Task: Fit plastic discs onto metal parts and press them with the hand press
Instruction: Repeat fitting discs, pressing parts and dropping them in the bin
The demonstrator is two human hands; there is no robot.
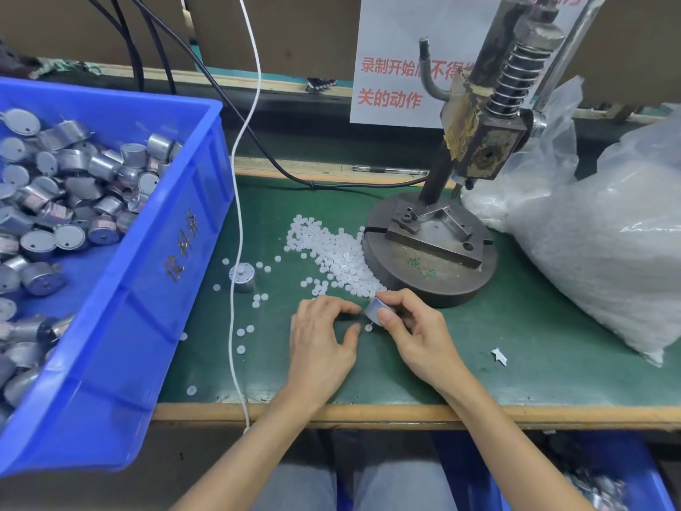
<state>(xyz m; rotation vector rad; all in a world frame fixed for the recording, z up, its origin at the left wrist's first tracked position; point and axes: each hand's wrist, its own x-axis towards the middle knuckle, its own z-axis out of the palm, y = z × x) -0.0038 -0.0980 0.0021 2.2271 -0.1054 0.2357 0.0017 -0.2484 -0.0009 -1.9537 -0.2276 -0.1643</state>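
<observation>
My right hand (pixel 416 333) grips a small round metal part (pixel 379 309) on its side, shaft pointing left, just above the green mat. My left hand (pixel 320 337) hovers beside it with thumb and forefinger curved toward the shaft; I cannot tell whether they pinch anything. One white plastic disc (pixel 368 327) lies on the mat below the shaft. A heap of white discs (pixel 331 252) lies behind my hands, against the round base of the hand press (pixel 431 252). A second metal part (pixel 242 277) stands upright on the mat to the left.
A blue bin (pixel 147 260) holding several metal parts stands at the left, overhanging the bench edge. A large clear bag of white discs (pixel 604 237) fills the right. A white cable (pixel 236 252) runs down across the mat. Loose discs are scattered over the mat.
</observation>
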